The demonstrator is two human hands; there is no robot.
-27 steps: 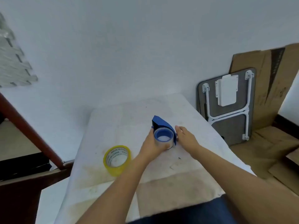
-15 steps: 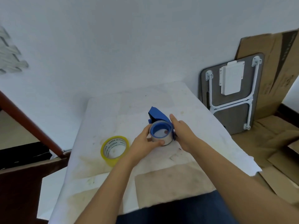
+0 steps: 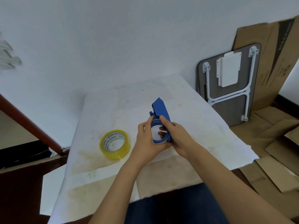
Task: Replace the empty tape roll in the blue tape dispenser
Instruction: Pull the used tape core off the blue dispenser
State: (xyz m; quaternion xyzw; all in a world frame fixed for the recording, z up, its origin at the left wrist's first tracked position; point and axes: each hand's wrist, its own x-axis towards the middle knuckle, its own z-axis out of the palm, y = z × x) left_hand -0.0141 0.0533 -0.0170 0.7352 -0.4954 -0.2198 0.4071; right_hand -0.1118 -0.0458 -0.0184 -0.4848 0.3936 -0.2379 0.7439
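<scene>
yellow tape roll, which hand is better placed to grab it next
Left. The left hand is on the dispenser's side nearest the yellow tape roll; nothing lies between. The right hand would have to cross over the dispenser.

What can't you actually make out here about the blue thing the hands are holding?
All from the head view:
- The empty core on the blue tape dispenser: the left hand and right hand cover the wheel's rim, so whether it is still on cannot be told.
- The cutting blade: faces away.
- Most of the left hand's fingers: behind the wheel.
- Print on the yellow tape roll: partly legible, the rest too small.
</scene>
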